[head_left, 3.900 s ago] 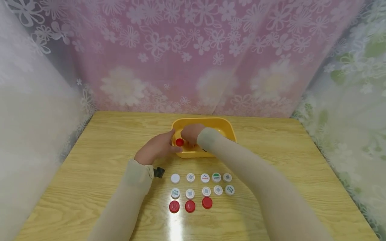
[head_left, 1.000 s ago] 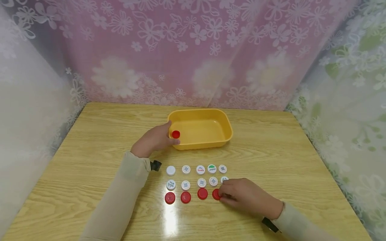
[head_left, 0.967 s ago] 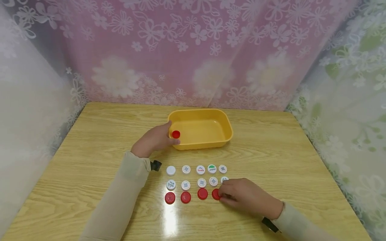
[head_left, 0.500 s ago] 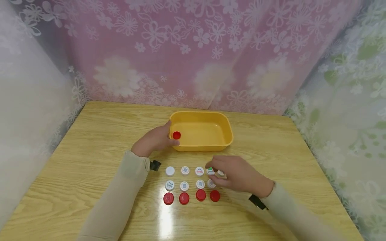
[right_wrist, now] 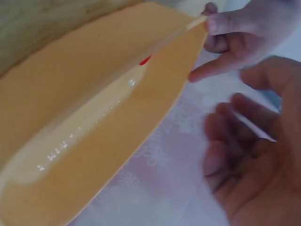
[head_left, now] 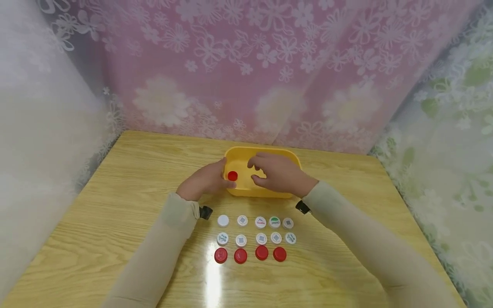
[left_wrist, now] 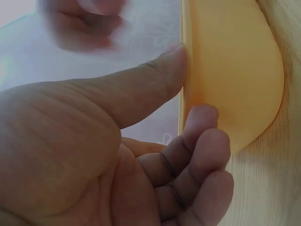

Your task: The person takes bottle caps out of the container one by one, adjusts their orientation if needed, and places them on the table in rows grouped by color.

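My left hand (head_left: 206,179) grips the left end of a yellow plastic basin (head_left: 256,193). In the left wrist view the thumb lies on the rim and the fingertips (left_wrist: 211,146) bend against the outer wall. Above the basin hovers my right hand (head_left: 279,173), its fingers loosely bent and apart with nothing between them. A single red bottle cap (head_left: 233,176) lies inside at the left end; the right wrist view shows only a sliver of this red cap (right_wrist: 145,60).
In front of the basin lie two rows of white bottle caps (head_left: 242,220), some printed. Nearer still is a row of several red bottle caps (head_left: 240,256). All rest on a wood-grain table (head_left: 135,184). A pink floral curtain (head_left: 239,85) hangs behind.
My right hand left a red cap at the right end of the red row, then moved up over the basin. The left hand stays on the basin. The head view shifted slightly.
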The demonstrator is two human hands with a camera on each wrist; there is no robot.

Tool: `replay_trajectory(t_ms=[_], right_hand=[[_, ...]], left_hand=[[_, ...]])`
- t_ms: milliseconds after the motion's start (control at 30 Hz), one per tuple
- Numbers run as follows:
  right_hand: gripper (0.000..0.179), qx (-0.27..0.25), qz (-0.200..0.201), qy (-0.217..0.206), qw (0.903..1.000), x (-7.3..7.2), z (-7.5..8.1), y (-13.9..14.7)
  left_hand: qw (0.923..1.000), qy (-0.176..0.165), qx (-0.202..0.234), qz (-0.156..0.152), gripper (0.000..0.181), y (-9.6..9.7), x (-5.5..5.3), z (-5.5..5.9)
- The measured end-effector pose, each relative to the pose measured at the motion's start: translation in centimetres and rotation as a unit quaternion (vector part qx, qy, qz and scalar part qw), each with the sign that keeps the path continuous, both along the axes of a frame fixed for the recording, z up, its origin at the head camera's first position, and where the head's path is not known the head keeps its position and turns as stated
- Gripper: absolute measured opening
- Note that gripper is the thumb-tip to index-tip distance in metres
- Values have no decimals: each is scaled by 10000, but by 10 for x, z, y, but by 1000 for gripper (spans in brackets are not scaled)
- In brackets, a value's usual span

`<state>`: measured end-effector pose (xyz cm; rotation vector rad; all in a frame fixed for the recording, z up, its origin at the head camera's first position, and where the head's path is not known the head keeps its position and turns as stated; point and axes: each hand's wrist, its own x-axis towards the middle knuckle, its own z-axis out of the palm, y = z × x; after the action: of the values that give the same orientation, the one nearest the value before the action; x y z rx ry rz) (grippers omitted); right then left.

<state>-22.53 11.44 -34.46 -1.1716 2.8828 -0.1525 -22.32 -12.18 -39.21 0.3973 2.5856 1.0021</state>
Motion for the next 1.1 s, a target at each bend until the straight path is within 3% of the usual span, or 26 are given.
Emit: replay_trajectory(t_ms=[133, 233, 333, 500, 633, 900, 1100], right_hand=[[39, 1057, -192, -411, 9934, -28, -16, -19], [39, 1520, -62, -593, 9866, -43, -28, -35], [38, 1805, 82, -713, 9810, -53, -38, -50], [40, 2274, -61, -730, 9710, -61, -55, -65], [36, 2349, -200, -811, 9684, -66, -60, -71], [26, 2405, -39, -769, 9676, -75, -63, -83], [30, 2403, -158, -663, 9683, -79, -55, -96]], left_hand=[[9999, 30, 129, -13, 80, -1, 2, -5], [9998, -25, 206, 47, 82, -2, 5, -9], [9998, -70, 177, 68, 86, -1, 8, -12], [9999, 5, -124, 30, 96, 2, 9, -13], [9997, 117, -208, 32, 96, 4, 9, -11], [9989, 395, -254, -1, 87, 2, 7, -5], [9987, 413, -267, 141, 85, -2, 5, -1]])
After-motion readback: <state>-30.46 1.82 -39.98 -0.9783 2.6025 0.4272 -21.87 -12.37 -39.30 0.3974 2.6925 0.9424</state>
